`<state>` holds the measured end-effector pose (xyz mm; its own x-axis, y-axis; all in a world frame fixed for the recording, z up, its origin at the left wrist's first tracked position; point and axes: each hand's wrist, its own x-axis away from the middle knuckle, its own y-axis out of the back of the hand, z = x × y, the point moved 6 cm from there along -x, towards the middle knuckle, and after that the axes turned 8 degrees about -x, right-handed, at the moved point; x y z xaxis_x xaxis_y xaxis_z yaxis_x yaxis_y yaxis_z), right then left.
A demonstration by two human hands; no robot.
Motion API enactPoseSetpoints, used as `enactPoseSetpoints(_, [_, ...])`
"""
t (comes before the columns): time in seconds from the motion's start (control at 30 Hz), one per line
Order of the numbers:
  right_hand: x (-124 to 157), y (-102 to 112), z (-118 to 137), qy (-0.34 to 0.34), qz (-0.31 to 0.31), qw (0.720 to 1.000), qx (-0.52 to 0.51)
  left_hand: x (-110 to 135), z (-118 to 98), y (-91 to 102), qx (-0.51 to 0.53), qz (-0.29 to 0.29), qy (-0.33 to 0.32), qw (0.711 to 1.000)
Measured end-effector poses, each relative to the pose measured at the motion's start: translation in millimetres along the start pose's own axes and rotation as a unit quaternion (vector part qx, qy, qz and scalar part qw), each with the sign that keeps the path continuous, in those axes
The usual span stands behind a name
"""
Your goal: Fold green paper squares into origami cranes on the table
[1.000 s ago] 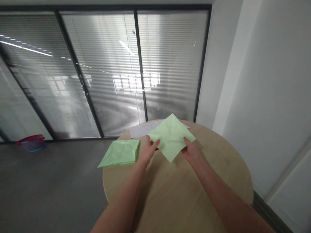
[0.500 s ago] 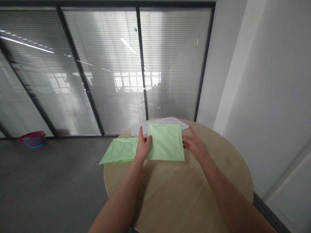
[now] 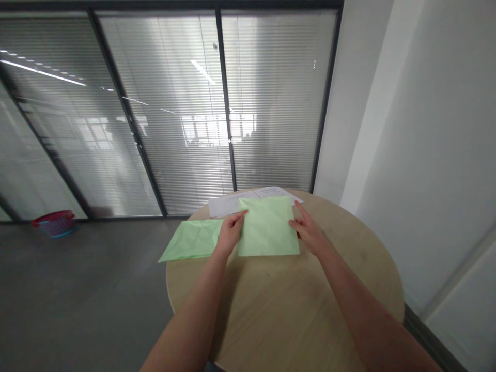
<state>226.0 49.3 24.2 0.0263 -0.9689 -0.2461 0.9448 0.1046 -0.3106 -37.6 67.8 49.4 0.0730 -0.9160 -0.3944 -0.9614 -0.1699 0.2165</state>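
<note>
One square of pale green paper (image 3: pixel 268 227), creased, held over the round wooden counter (image 3: pixel 279 310): left edge gripped by the left hand (image 3: pixel 230 232), right edge held in the right hand (image 3: pixel 309 231), forefinger extended. One folded green sheet (image 3: pixel 194 240), at left, overhanging the counter's rim. White printed papers (image 3: pixel 225 205), behind the square, partly covered.

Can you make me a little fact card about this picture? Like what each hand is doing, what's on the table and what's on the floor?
Left hand: holding the left edge of a green square
Right hand: fingers at the square's right edge
Left of the square: another green piece, one corner past the table's edge
Behind the square: white papers
Table: round, wood-coloured
Floor: basket with a red rim
</note>
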Motion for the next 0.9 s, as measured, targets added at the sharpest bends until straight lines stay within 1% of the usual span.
enactPoseSetpoints(0.07, [-0.4, 0.8, 2.6, 0.009, -0.003, 1.0, -0.019, 0.5, -4.0, -1.1, 0.012, 0.007, -0.021, 1.0])
enactPoseSetpoints(0.13, [-1.5, 2.5, 4.7, 0.028, -0.011, 1.0, -0.006, 2.3, -4.2, -3.4, 0.03, 0.027, -0.011, 0.999])
enactPoseSetpoints(0.2, [-2.8, 5.0, 6.1, 0.047, -0.022, 0.998, 0.024, 5.1, -2.5, -8.5, 0.058, 0.079, 0.018, 0.995])
enactPoseSetpoints(0.27, [-3.7, 6.5, 6.3, 0.052, -0.02, 0.998, 0.043, 8.0, -2.5, -13.1, 0.079, 0.133, 0.034, 0.987])
enactPoseSetpoints(0.33, [-4.0, 6.9, 5.7, 0.042, -0.009, 0.998, 0.05, 8.8, -4.3, -13.4, 0.072, 0.157, 0.027, 0.985])
enactPoseSetpoints(0.5, [-4.0, 7.8, 4.7, 0.024, 0.005, 0.997, 0.066, 3.9, -5.9, -6.0, -0.002, 0.131, -0.025, 0.991])
enactPoseSetpoints(0.6, [-6.2, 9.4, 1.4, 0.028, 0.002, 0.998, 0.049, 1.0, -1.1, -6.1, -0.049, 0.126, -0.032, 0.99])
enactPoseSetpoints(0.7, [-9.0, 12.7, -1.9, 0.044, -0.02, 0.998, 0.047, -0.1, 1.1, -6.9, -0.1, 0.114, -0.033, 0.988])
enactPoseSetpoints(0.77, [-10.2, 14.1, -3.8, 0.05, -0.032, 0.998, 0.039, 0.2, 0.6, -6.4, -0.079, 0.098, -0.019, 0.992])
enactPoseSetpoints(0.9, [-10.3, 13.5, -6.5, 0.032, -0.032, 0.999, -0.001, 0.7, -0.8, -5.0, 0.007, 0.075, 0.015, 0.997])
